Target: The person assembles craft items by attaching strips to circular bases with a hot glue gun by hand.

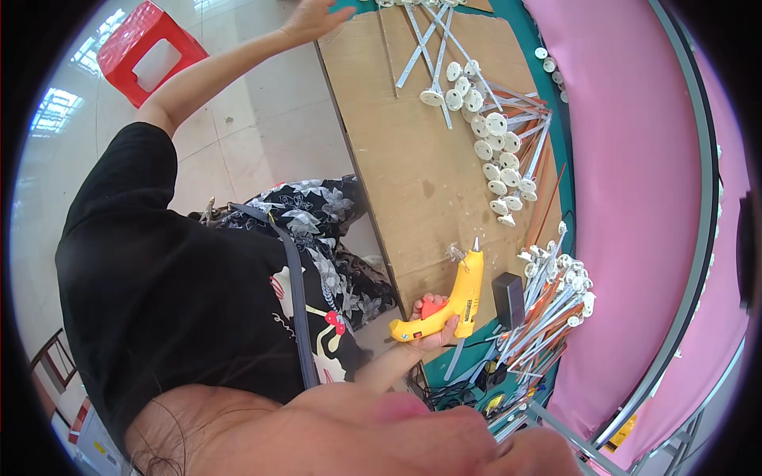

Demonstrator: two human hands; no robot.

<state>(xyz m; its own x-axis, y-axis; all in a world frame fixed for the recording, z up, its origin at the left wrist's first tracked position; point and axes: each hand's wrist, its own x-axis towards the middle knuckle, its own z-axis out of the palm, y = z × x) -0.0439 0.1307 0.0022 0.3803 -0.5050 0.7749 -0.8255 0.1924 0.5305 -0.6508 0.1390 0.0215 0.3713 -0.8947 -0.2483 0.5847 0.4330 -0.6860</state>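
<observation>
My right hand (435, 339) is wrapped round the handle of a yellow hot glue gun (468, 289), its fingers by the red trigger. The gun's metal nozzle points toward the top of the picture, and a clear glue stick (455, 358) sticks out of its back end. Strands of glue hang near the nozzle. My left hand (312, 21) is stretched out at the top edge, partly cut off, with a blue covering on one fingertip. Near it, over the cardboard (381, 151), lie grey flat strips (418, 57) with white round discs (496, 124) on their ends.
A second bundle of strips with white discs (567, 274) lies beside a dark grey block (508, 300). Cables (452, 394) tangle below it. Pink cloth (627, 198) hangs along the table's far side. A red plastic stool (147, 47) stands on the tiled floor.
</observation>
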